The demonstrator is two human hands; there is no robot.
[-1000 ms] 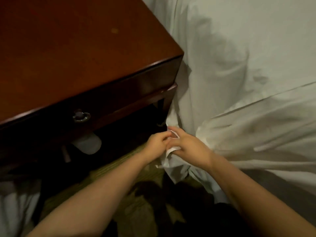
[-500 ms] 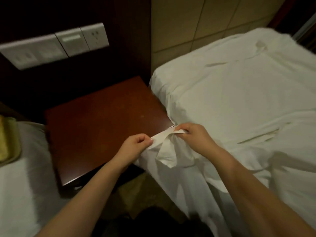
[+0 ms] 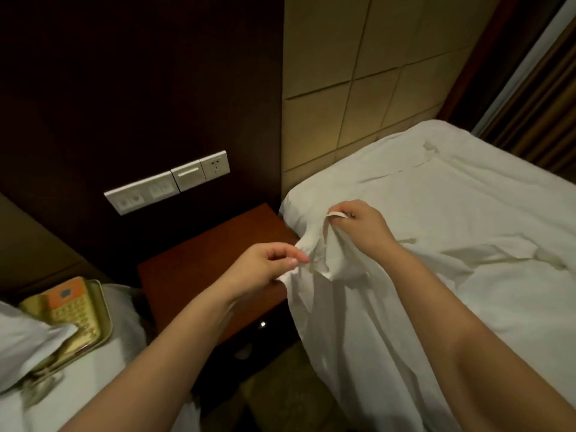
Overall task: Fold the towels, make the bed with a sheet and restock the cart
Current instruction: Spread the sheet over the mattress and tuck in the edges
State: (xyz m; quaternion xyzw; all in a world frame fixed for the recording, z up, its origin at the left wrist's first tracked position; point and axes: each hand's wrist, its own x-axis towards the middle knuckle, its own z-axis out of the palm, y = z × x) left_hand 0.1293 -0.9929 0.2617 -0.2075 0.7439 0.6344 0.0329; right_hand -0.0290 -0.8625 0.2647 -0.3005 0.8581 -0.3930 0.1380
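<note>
A white sheet (image 3: pixel 436 232) lies wrinkled over the bed on the right, and its side hangs down toward the floor. My left hand (image 3: pixel 265 269) pinches the sheet's edge beside the bed corner. My right hand (image 3: pixel 361 226) grips a bunched corner of the same sheet, lifted just above the mattress near the head end. The cloth is stretched between both hands.
A reddish wooden nightstand (image 3: pixel 205 269) stands between the two beds, under a wall panel of switches and sockets (image 3: pixel 168 182). On the left bed (image 3: pixel 81 388) lies a gold tray holding a telephone (image 3: pixel 71 307) beside a white pillow (image 3: pixel 25 344). A padded headboard (image 3: pixel 358 82) rises behind.
Both hands rose with the sheet corner from low beside the nightstand to above the mattress corner. They drew apart, the right hand moving up toward the head end. The view tilted upward.
</note>
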